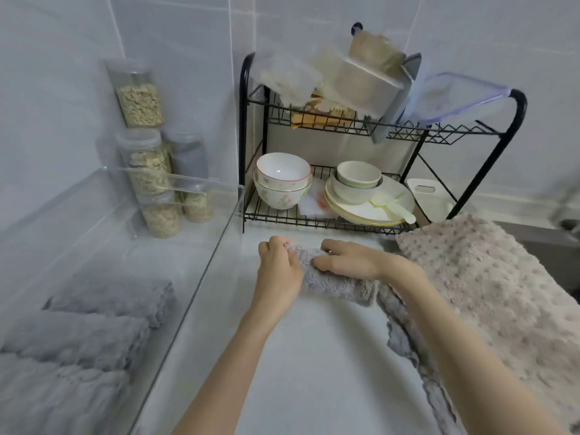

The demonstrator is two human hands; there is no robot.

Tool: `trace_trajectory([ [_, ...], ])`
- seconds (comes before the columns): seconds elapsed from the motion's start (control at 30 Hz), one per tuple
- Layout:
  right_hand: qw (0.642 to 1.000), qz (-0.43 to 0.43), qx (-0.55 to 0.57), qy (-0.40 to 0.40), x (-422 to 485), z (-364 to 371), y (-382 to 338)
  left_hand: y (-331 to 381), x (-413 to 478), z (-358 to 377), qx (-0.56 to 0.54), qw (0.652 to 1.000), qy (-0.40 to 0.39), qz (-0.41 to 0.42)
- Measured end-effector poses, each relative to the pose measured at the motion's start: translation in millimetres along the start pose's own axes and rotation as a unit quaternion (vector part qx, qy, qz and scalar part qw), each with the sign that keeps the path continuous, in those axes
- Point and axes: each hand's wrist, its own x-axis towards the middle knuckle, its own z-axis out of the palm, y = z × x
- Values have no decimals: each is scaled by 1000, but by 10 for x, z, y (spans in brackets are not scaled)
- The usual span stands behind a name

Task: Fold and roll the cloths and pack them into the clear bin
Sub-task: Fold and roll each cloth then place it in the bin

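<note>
Left hand (279, 266) and right hand (348, 262) gripping rolled grey cloth (335, 282), no readable writing

Two bare forearms are reaching into view from the bottom edge, with no sleeves, watch or bracelets showing on either. The left hand (279, 271) and right hand (351, 262) are wearing no gloves, and no rings are showing. Nails are appearing short and unpainted.
</note>
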Motion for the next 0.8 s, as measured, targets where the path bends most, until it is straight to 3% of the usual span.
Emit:
trace_trajectory([
  [0.27, 999, 2, 39, 8, -416, -940, -518, 905, 271, -502, -49, 999, -5, -7],
  [0.4, 998, -36, 52, 19, -492, -1190, -905, 1139, 333, -1016, -91, 996, 12, -1],
  [0.6, 996, -86, 39, -5, -300, -988, -1568, 689, 408, -1766, -108, 994, 2, 8],
  [0.8, 989, -119, 58, -62, 197, -388, -2172, 36, 237, -2394, -11, 993, 94, -75],
])
